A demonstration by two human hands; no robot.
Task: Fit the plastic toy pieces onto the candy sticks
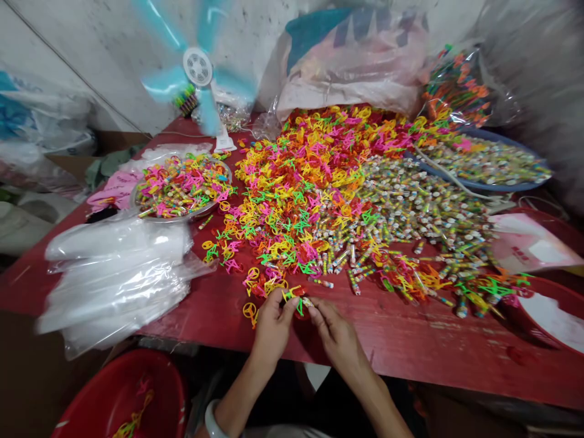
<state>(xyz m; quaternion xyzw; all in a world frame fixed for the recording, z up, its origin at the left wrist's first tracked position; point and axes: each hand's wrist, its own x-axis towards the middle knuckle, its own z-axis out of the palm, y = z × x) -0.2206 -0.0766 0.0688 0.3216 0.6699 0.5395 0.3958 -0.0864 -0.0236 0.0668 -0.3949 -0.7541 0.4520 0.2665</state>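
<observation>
Head view: one red worktop point(387, 340), two bare hands at the middle of its front edge. Left hand point(271, 322): thumb and finger pinched together, no visible gap, on one yellow piece point(288, 295), which sits just above the worktop near the front edge. Right hand point(337, 333): fingertips likewise drawn close, on what looks like one small pale-ended tube point(307, 302). Relation of the two: tube immediately right of the yellow piece, between the hands; its long axis seems to run crosswise, roughly along the front edge, toward the left fingertips; right hand nearer the tube, left nearer the yellow piece. Whether the two parts touch is too small to tell. Beside the left hand: one yellow wheel point(249, 311). Beyond the hands: a heap of coloured pieces point(274, 194), spreading toward the back edge; right of it, a heap of tubes point(420, 207). Toward the left edge: one filled bowl point(180, 217), with clear bags point(123, 280) before it. Back edge: one fan point(198, 67), left; one sack point(351, 91), centre. Back right corner: one blue basin point(497, 187), holding tubes. Front right: one red basin point(524, 320).
</observation>
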